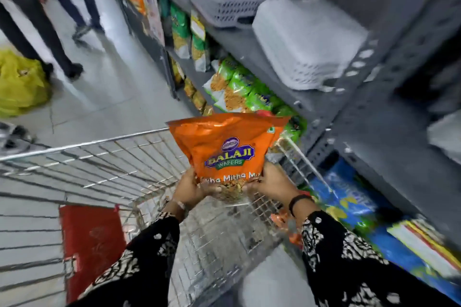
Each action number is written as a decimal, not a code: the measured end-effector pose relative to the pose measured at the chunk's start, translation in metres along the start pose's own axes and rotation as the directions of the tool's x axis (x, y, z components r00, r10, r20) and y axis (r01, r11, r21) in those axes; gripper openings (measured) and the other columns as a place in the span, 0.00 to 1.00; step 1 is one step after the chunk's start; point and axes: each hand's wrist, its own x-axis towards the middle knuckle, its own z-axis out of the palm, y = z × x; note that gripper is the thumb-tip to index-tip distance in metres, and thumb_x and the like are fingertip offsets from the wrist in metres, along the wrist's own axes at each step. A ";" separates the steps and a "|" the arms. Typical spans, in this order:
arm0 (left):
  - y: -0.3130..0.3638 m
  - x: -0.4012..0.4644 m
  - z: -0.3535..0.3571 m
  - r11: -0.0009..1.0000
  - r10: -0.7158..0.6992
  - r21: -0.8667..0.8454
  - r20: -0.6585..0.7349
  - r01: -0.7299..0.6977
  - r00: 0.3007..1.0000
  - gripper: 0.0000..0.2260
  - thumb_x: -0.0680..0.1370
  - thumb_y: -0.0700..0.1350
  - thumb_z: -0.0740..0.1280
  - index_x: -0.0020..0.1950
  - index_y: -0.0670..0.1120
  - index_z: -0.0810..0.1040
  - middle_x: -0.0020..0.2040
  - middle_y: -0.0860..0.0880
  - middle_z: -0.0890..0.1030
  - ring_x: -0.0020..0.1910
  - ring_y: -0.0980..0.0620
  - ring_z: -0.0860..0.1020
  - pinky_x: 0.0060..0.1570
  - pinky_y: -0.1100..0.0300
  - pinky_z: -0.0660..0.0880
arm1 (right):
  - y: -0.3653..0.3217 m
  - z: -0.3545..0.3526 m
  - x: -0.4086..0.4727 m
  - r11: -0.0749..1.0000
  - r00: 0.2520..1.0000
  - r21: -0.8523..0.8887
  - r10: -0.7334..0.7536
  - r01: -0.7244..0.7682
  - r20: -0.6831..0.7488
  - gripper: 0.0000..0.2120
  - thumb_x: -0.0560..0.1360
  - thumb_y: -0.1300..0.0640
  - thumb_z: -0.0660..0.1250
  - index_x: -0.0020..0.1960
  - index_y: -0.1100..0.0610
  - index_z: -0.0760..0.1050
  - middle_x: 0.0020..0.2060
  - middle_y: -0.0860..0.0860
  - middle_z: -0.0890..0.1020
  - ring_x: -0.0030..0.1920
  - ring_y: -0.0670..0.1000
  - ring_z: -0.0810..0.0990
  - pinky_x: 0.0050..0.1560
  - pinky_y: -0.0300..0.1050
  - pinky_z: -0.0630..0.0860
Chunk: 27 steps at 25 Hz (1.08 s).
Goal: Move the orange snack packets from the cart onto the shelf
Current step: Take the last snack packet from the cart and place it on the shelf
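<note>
- The shelf (282, 57) fills your 1 to 3 o'clock: grey metal tiers with white baskets (306, 45) on top and green snack bags (244, 87) on the tier below. From the look of it, any free room lies near those green bags, so plan to slide the packet in rather than drop it.
- The cart (99, 164) sits low at your 8 to 6 o'clock, its wire basket open; more orange shows inside it near 5 o'clock, though blur hides how many packets are left.
- The orange snack packet (224, 147) is upright at centre, held above the cart's right rim and well short of the shelf. It looks light and puffed with air, its foil skin slick and crinkly, the contents likely brittle, so do not squeeze the belly.
- Your left hand (192, 188) has its grip closed on the packet's bottom left corner; your right hand (272, 183) is closed on the bottom right corner.
- Holding by the bottom seam is sound, as the seam is probably the stiffest part. The tall top may flop, so keep both sides level.
</note>
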 end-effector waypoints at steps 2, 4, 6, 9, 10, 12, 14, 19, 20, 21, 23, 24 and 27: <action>0.035 -0.012 0.013 0.997 0.062 0.032 0.074 -0.064 0.995 0.24 0.63 0.33 0.74 0.52 0.49 0.69 0.48 0.49 0.77 0.42 0.56 0.76 0.38 0.69 0.75 | -0.010 -0.033 -0.037 0.999 0.996 0.006 -0.039 0.040 -0.074 0.28 0.61 0.56 0.76 0.59 0.53 0.71 0.53 0.49 0.80 0.52 0.45 0.76 0.58 0.46 0.73; 0.073 -0.029 0.040 0.986 0.129 0.079 0.171 -0.144 0.977 0.22 0.64 0.36 0.74 0.52 0.49 0.70 0.50 0.47 0.78 0.45 0.52 0.77 0.44 0.63 0.77 | -0.011 -0.069 -0.091 0.999 0.974 -0.020 -0.054 0.051 -0.222 0.26 0.61 0.53 0.77 0.57 0.53 0.73 0.51 0.49 0.81 0.51 0.45 0.77 0.57 0.46 0.74; 0.107 -0.049 0.074 0.962 0.201 0.120 0.297 -0.246 0.933 0.22 0.64 0.36 0.74 0.54 0.45 0.72 0.54 0.40 0.79 0.52 0.43 0.78 0.55 0.49 0.76 | -0.005 -0.101 -0.144 0.999 0.935 -0.021 -0.038 0.033 -0.352 0.27 0.60 0.52 0.77 0.57 0.53 0.73 0.54 0.53 0.82 0.55 0.51 0.78 0.59 0.50 0.74; 0.145 -0.082 0.144 0.906 0.315 0.112 0.470 -0.409 0.824 0.24 0.64 0.36 0.74 0.57 0.41 0.72 0.56 0.40 0.79 0.49 0.51 0.80 0.53 0.55 0.77 | 0.017 -0.142 -0.229 0.999 0.855 -0.023 0.017 -0.034 -0.518 0.26 0.61 0.51 0.77 0.56 0.53 0.73 0.53 0.53 0.82 0.54 0.51 0.79 0.54 0.49 0.75; 0.153 -0.092 0.166 0.890 0.331 0.115 0.503 -0.442 0.798 0.25 0.63 0.37 0.75 0.58 0.41 0.71 0.55 0.42 0.79 0.48 0.52 0.79 0.51 0.57 0.76 | 0.025 -0.152 -0.254 0.998 0.826 -0.019 0.033 -0.052 -0.562 0.26 0.61 0.51 0.76 0.57 0.53 0.73 0.52 0.51 0.82 0.52 0.49 0.79 0.50 0.45 0.75; 0.168 -0.112 0.214 0.876 0.334 0.105 0.575 -0.472 0.747 0.28 0.62 0.37 0.76 0.59 0.41 0.70 0.54 0.44 0.78 0.48 0.50 0.77 0.48 0.60 0.75 | 0.042 -0.169 -0.306 0.995 0.754 0.005 0.075 -0.095 -0.653 0.25 0.61 0.51 0.76 0.56 0.54 0.73 0.47 0.48 0.81 0.48 0.47 0.78 0.44 0.36 0.72; 0.180 -0.131 0.265 0.864 0.343 0.057 0.659 -0.500 0.669 0.26 0.61 0.37 0.76 0.56 0.42 0.71 0.52 0.43 0.79 0.45 0.51 0.77 0.42 0.69 0.75 | 0.058 -0.184 -0.358 0.988 0.644 0.067 0.140 -0.136 -0.752 0.23 0.61 0.54 0.77 0.53 0.55 0.74 0.44 0.46 0.79 0.47 0.47 0.79 0.37 0.24 0.70; 0.197 -0.183 0.384 0.833 0.371 -0.051 0.790 -0.551 0.488 0.28 0.63 0.42 0.76 0.59 0.45 0.69 0.57 0.46 0.77 0.57 0.47 0.75 0.60 0.52 0.71 | 0.095 -0.204 -0.452 0.959 0.345 0.237 0.277 -0.153 -0.897 0.25 0.61 0.59 0.77 0.55 0.57 0.71 0.45 0.47 0.79 0.45 0.46 0.77 0.35 0.22 0.71; 0.198 -0.191 0.403 0.829 0.378 -0.075 0.806 -0.554 0.456 0.28 0.64 0.42 0.75 0.60 0.44 0.68 0.58 0.47 0.76 0.58 0.47 0.74 0.61 0.53 0.70 | 0.100 -0.205 -0.462 0.953 0.288 0.260 0.295 -0.154 -0.911 0.26 0.62 0.59 0.77 0.56 0.58 0.70 0.45 0.47 0.78 0.44 0.46 0.77 0.35 0.23 0.71; 0.199 -0.200 0.425 0.819 0.376 -0.084 0.826 -0.568 0.420 0.27 0.65 0.41 0.74 0.61 0.44 0.67 0.59 0.46 0.76 0.59 0.48 0.74 0.59 0.57 0.69 | 0.108 -0.208 -0.472 0.947 0.223 0.284 0.313 -0.153 -0.923 0.26 0.62 0.59 0.76 0.56 0.58 0.70 0.44 0.47 0.78 0.43 0.45 0.77 0.35 0.24 0.71; 0.200 -0.210 0.457 0.812 0.351 -0.093 0.866 -0.577 0.355 0.27 0.68 0.40 0.72 0.63 0.42 0.64 0.62 0.44 0.74 0.59 0.50 0.73 0.57 0.62 0.68 | 0.120 -0.211 -0.483 0.931 0.120 0.334 0.352 -0.150 -0.928 0.26 0.62 0.58 0.76 0.56 0.58 0.70 0.43 0.46 0.79 0.42 0.44 0.78 0.40 0.28 0.74; 0.199 -0.213 0.472 0.819 0.330 -0.096 0.886 -0.566 0.326 0.27 0.68 0.39 0.71 0.64 0.41 0.63 0.64 0.42 0.73 0.61 0.49 0.72 0.60 0.60 0.68 | 0.128 -0.212 -0.486 0.919 0.077 0.364 0.379 -0.154 -0.922 0.25 0.62 0.57 0.76 0.56 0.57 0.70 0.43 0.47 0.80 0.44 0.47 0.79 0.45 0.35 0.76; 0.192 -0.213 0.503 0.810 0.301 -0.068 0.901 -0.582 0.313 0.30 0.69 0.39 0.70 0.67 0.41 0.60 0.67 0.42 0.70 0.65 0.44 0.69 0.65 0.52 0.66 | 0.147 -0.217 -0.484 0.889 -0.001 0.430 0.436 -0.159 -0.900 0.24 0.62 0.56 0.76 0.55 0.55 0.71 0.45 0.50 0.82 0.48 0.53 0.80 0.51 0.52 0.78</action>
